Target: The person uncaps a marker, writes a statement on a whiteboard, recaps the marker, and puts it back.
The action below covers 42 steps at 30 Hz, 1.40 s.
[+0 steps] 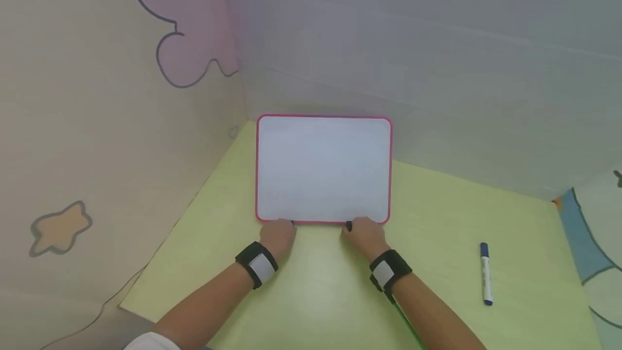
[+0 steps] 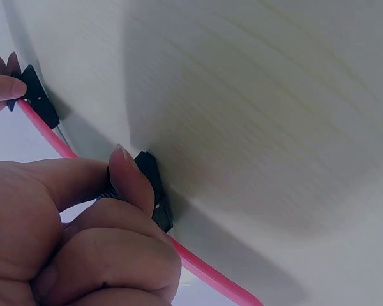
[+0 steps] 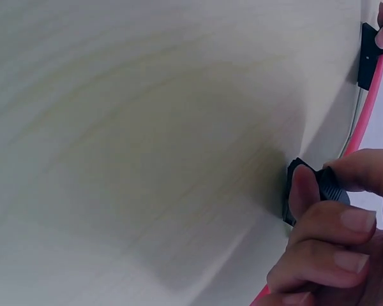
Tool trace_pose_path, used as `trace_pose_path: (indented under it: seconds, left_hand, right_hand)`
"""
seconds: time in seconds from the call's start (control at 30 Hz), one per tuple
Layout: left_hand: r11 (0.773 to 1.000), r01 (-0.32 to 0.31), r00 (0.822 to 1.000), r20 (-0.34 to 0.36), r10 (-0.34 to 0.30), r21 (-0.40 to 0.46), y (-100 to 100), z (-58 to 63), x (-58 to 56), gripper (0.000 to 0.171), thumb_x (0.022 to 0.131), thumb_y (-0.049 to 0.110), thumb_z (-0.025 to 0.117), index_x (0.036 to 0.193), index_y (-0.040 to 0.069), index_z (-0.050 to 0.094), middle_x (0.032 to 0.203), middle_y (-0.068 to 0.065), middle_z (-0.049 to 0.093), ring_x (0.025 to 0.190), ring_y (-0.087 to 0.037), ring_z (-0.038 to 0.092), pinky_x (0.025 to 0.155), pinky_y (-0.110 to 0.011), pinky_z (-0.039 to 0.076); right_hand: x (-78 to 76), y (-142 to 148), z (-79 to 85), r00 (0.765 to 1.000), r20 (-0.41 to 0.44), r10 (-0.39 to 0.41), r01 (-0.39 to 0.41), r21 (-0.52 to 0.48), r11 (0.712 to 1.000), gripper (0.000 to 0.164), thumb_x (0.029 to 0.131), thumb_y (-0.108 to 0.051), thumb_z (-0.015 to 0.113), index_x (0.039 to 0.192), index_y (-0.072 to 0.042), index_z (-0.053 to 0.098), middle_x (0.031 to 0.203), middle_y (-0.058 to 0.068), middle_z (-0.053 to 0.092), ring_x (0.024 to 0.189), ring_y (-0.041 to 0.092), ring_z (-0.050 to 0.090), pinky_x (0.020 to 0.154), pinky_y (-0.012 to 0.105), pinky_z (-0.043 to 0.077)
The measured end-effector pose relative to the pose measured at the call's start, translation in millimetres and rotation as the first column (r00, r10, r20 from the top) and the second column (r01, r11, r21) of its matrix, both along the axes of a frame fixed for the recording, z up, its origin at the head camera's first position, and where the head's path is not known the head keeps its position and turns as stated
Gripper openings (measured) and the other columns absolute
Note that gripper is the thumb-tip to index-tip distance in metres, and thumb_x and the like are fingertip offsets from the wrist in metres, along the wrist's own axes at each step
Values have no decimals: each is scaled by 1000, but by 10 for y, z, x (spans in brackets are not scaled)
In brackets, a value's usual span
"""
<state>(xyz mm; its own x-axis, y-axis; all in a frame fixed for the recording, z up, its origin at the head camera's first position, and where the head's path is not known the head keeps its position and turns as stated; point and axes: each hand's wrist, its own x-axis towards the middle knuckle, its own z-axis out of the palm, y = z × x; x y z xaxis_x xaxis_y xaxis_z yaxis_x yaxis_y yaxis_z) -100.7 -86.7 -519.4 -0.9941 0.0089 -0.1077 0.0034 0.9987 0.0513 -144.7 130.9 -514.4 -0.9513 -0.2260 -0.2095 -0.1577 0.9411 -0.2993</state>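
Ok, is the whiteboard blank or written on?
Blank, as far as it shows: in the head view, the whiteboard has no visible writing inside its pink frame.

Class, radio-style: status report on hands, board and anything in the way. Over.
Left hand pinching clip, right hand pinching second clip. Board face blank. Marker off right, not in the way.

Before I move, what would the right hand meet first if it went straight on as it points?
Likely the pink-framed whiteboard, at its lower edge, where the right hand pinches a black clip; exact depth is unclear from the head view.
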Motion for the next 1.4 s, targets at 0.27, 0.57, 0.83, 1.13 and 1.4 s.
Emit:
trace_pose_path:
  seconds: [0.27, 0.57, 0.83, 1.13, 1.4]
  left_hand:
    - [998, 57, 998, -2, -56, 14, 167, 26, 71, 42, 90, 31, 62, 55, 8, 52, 52, 0, 48, 49, -13, 52, 42, -30, 46]
    - [994, 113, 993, 38, -113, 13, 350, 38, 157, 45, 90, 34, 61, 53, 9, 51, 51, 2, 47, 49, -12, 50, 41, -28, 44]
    - [987, 161, 986, 39, -161, 9, 456, 88, 242, 47, 90, 34, 61, 51, 10, 48, 50, 3, 43, 47, -10, 45, 39, -27, 42]
    - [961, 276, 961, -2, -277, -6, 565, 141, 321, 47, 90, 34, 62, 51, 11, 45, 50, 5, 37, 46, -8, 39, 36, -24, 34]
    - [938, 345, 938, -3, -345, 16, 594, 61, 392, 46, 90, 33, 61, 53, 12, 46, 49, 5, 36, 45, -8, 39, 36, -24, 34]
  right_hand:
    - [210, 205, -18, 999, -8, -46, 46, 4, 999, 37, 82, -21, 55, 52, -12, 36, 54, -3, 31, 52, 13, 32, 43, 25, 22]
    - [469, 411, -54, 993, -12, -116, 116, -11, 993, 39, 83, -23, 53, 52, -14, 31, 54, -4, 27, 51, 13, 29, 44, 25, 20]
    - [703, 513, 1, 986, -10, -165, 164, -22, 986, 41, 85, -23, 55, 53, -15, 30, 52, -3, 29, 51, 13, 30, 43, 25, 21]
    - [907, 676, 39, 980, 1, -201, 201, -11, 980, 41, 85, -27, 57, 52, -14, 35, 52, -1, 37, 50, 14, 35, 42, 26, 25]
    - [1066, 738, 54, 971, 33, -239, 239, 2, 971, 41, 85, -29, 58, 53, -14, 38, 53, 0, 42, 50, 15, 38, 42, 27, 28]
